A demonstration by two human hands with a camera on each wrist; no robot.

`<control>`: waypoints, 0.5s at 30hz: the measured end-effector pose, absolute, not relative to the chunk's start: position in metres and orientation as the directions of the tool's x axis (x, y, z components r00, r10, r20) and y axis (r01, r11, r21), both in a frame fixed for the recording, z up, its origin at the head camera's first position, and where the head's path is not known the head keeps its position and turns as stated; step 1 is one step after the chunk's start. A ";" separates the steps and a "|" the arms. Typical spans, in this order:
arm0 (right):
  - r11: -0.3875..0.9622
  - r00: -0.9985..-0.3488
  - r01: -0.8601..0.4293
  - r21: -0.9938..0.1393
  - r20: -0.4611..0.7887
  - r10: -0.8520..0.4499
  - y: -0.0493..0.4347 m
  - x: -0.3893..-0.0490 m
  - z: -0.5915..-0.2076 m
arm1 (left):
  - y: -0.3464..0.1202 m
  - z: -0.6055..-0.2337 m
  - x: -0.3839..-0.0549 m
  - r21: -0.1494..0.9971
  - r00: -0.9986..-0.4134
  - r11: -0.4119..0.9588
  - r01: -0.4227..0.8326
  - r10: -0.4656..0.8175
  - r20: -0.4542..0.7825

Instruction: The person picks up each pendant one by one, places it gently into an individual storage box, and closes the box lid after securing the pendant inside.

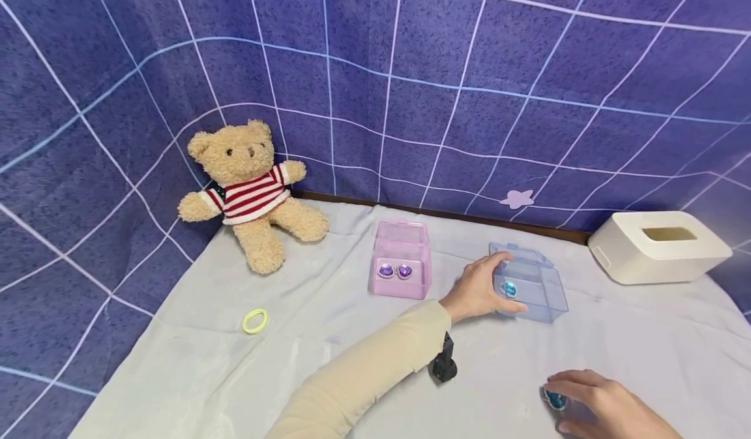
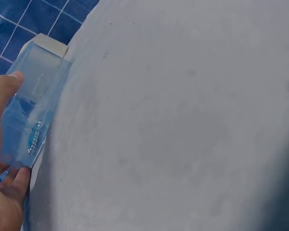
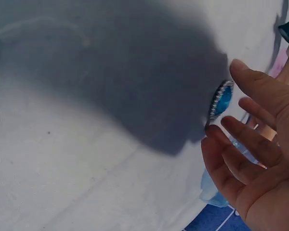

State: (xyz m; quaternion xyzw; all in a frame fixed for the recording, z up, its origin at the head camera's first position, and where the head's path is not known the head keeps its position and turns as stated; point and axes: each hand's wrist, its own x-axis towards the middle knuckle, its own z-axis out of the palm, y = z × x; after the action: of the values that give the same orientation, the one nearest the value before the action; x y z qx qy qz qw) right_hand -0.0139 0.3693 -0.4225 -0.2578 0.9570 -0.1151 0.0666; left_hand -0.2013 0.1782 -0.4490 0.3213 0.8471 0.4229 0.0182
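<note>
My left hand (image 1: 478, 289) grips the left side of a see-through blue box (image 1: 536, 302), its lid raised. A blue gem with a beaded silver rim (image 1: 510, 289) lies in that box; the left wrist view shows the same gem (image 2: 34, 138) through the plastic. At the front right, my right hand (image 1: 598, 403) hovers around another silver-rimmed blue gem (image 1: 555, 400) on the cloth. In the right wrist view this gem (image 3: 222, 101) sits between the spread thumb and fingers, without a visible pinch.
An opened pink box (image 1: 401, 288) with two purple gems stands left of the blue one. A teddy bear (image 1: 252, 191) sits at the back left, behind a yellow ring (image 1: 255, 321). The white tissue box (image 1: 657, 250) is at the back right, before a blue grid curtain (image 1: 440, 119).
</note>
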 end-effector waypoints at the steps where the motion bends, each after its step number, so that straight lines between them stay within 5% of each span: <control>1: 0.832 -0.851 -0.488 -0.264 -0.066 -0.521 0.370 -0.014 -0.424 | 0.178 -0.449 -0.201 0.727 -0.793 0.437 0.530 0.559 0.242; 15: 0.812 -0.838 -0.536 -0.233 0.032 -0.544 0.365 -0.017 -0.431 | 0.178 -0.447 -0.200 0.732 -0.795 0.438 0.523 0.561 0.232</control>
State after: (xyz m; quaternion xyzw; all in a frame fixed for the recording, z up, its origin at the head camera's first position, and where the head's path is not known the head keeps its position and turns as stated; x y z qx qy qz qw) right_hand -0.0174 0.3655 -0.4312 -0.2837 0.9516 -0.1170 0.0179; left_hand -0.2001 0.1776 -0.4472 0.3197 0.8475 0.4231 0.0225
